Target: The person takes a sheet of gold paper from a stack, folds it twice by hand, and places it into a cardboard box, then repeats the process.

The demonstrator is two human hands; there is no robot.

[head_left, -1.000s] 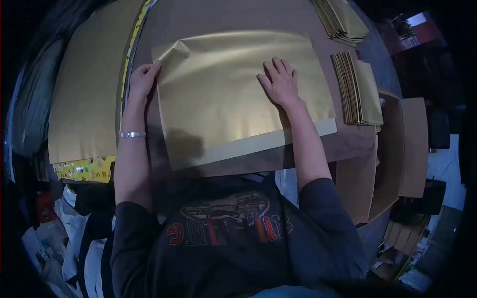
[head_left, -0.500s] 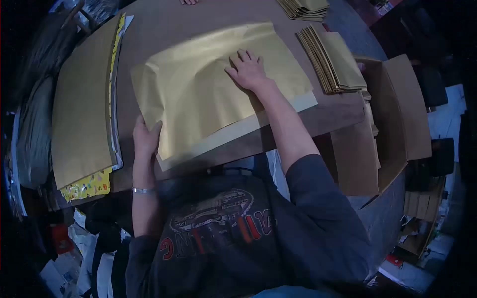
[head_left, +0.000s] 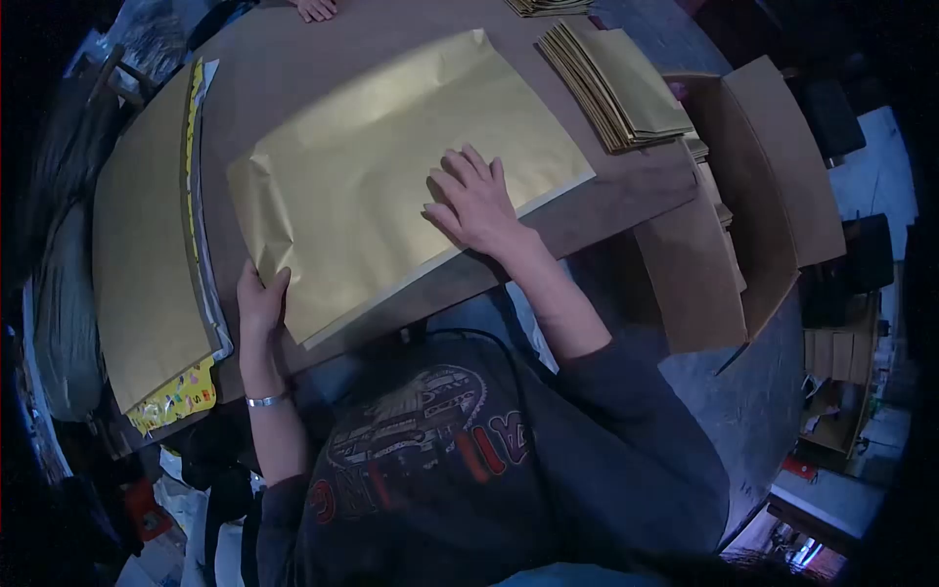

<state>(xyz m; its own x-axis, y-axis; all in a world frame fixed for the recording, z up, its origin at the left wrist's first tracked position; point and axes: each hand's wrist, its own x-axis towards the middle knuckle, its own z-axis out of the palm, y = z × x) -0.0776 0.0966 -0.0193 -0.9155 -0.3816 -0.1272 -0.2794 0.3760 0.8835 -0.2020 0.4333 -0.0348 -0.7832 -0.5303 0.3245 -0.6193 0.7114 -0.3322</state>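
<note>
A large gold-brown paper sheet [head_left: 367,176] lies over a pale sheet [head_left: 333,338], of which only a thin strip shows along the near edge. My left hand [head_left: 262,301] pinches the gold paper at its near left side, thumb on top; the fingers beneath are hidden. Creases run up from that grip. Lying on the paper near its front edge, my right hand [head_left: 476,203] has its fingers spread and holds nothing.
A stack of large brown sheets [head_left: 147,235] over yellow printed wrapping [head_left: 176,399] lies left. Folded gold paper stacks [head_left: 626,83] sit at the right, beside an open cardboard box [head_left: 690,293]. Another person's hand [head_left: 316,9] rests at the table's [head_left: 293,59] far side.
My right hand has slid toward the near edge. The gold paper has come nearer too, covering most of the pale strip. My left hand keeps its pinch; the view has shifted.
</note>
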